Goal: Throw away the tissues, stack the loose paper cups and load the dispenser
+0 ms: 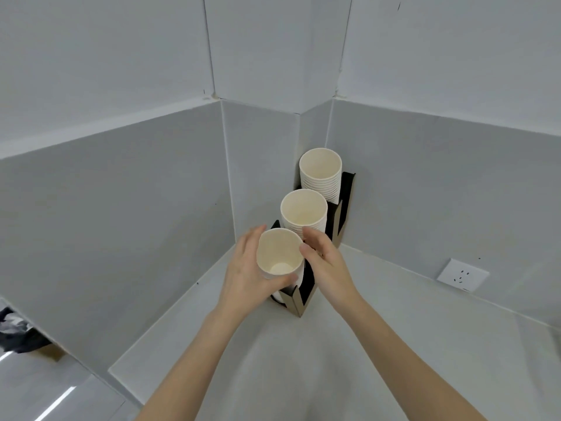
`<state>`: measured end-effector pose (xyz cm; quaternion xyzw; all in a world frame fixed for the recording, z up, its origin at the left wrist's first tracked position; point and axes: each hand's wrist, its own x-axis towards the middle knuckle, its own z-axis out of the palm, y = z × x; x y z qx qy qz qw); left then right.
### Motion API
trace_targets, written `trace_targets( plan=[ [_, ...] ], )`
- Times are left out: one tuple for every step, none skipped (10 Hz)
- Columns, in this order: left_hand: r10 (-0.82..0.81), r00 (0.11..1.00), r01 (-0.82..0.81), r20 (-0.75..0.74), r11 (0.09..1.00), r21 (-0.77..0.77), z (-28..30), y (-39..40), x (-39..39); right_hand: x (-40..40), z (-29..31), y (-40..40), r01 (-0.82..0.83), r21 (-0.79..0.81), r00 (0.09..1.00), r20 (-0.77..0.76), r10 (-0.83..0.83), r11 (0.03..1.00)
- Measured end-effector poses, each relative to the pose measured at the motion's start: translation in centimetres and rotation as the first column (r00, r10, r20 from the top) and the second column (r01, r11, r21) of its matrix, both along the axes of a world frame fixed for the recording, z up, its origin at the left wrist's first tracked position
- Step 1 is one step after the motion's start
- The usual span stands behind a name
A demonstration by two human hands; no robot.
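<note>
A black stepped cup dispenser (306, 294) stands in the corner of the white counter (334, 354). Its back slot holds a tall stack of white paper cups (321, 174), and its middle slot holds another stack (303, 211). In the front slot sits a third cup stack (279, 256), mouth up. My left hand (246, 275) wraps around that front stack from the left, thumb across its near side. My right hand (326, 262) touches its right rim with the fingertips. No tissues are visible.
Grey wall panels (151, 192) close in the corner on both sides. A white wall socket (463, 275) sits low on the right wall. At the far left, below the counter edge, dark crumpled material (15, 329) lies near the floor.
</note>
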<state>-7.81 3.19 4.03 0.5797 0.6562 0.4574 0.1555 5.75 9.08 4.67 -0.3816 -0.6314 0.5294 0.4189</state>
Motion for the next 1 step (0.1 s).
trace_targets(
  plan=[
    [-0.004,1.0,0.004,-0.016,0.999,0.043,2.1,0.55,0.12,0.69,2.68,-0.37,0.094,0.064,0.993,-0.076,-0.089,0.994]
  ],
)
